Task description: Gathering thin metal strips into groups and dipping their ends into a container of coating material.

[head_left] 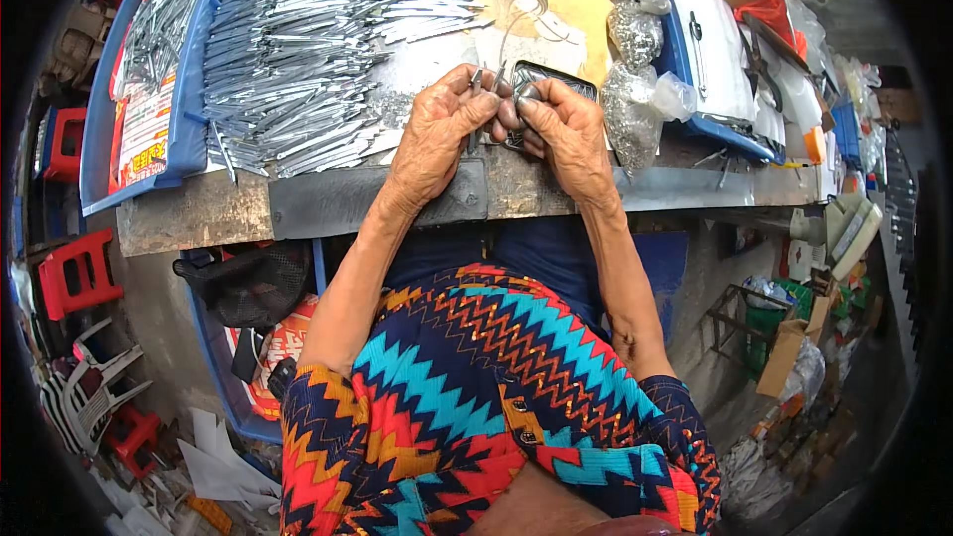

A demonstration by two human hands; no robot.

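Observation:
Both hands meet in front of my chest, just above the near edge of the workbench (204, 206). My left hand (437, 134) is closed, with slim metal pieces (476, 77) showing between thumb and fingers. Close against it, my right hand (571, 139) is closed in a pinch; whatever its fingertips hold is too small or hidden to name. Behind the right hand lies a black-rimmed tray (566, 75) with small metal parts in it. A wide heap of long, thin metal strips (308, 69) covers the bench left of my hands.
At the left a blue bin (191, 104) holds more strips. Clear plastic bags (635, 35) of small metal parts line the right, beside another blue tray (730, 139) with pliers (759, 65). Below stand a blue crate (223, 377) and a red stool (79, 273).

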